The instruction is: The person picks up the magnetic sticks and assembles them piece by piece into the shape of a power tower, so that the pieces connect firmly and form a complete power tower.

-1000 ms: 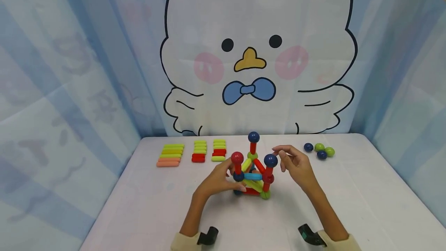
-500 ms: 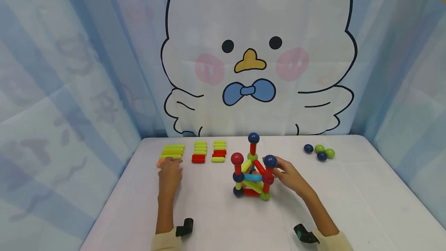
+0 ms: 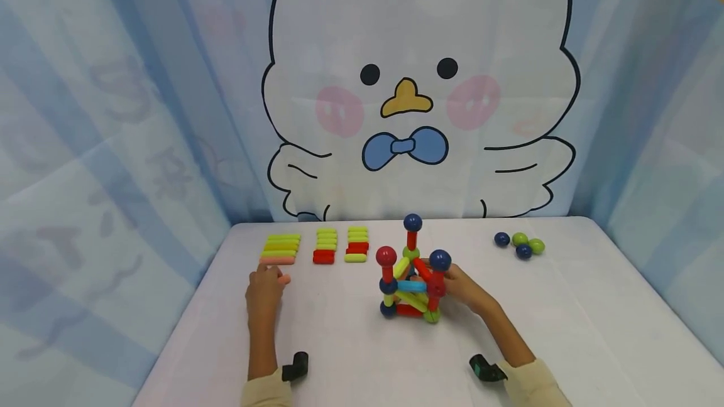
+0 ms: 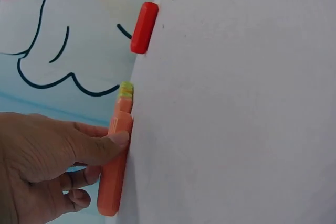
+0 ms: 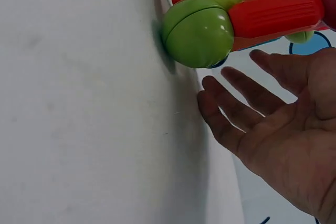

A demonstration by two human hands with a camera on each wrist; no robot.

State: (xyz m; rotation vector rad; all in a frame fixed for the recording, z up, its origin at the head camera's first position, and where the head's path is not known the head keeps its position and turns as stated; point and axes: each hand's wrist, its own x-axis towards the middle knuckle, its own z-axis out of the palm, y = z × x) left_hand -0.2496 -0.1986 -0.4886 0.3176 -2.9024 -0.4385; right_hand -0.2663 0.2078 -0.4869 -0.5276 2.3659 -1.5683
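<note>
Thumb and fingers of my left hand (image 3: 264, 291) pinch an orange rod (image 4: 111, 182), just in front of the stick rows at the table's left. A frame of coloured sticks and balls (image 3: 411, 286) stands mid-table, with a red ball (image 3: 386, 255) and two dark blue balls raised on red sticks. My right hand (image 3: 468, 287) is at its right side, fingertips partly hidden behind it in the head view. In the right wrist view its fingers are loosely extended, close by a green ball (image 5: 197, 32) at the frame's base, holding nothing.
Long yellow-green sticks and an orange one (image 3: 277, 260) lie in a row at the back left. Two piles of shorter sticks (image 3: 324, 257) (image 3: 356, 247) lie beside them. Several blue and green balls (image 3: 520, 240) sit at the back right.
My left hand has left the frame of sticks, reached the orange sticks, and drawn one toward me. My right hand has moved left, in against the frame's right side.
</note>
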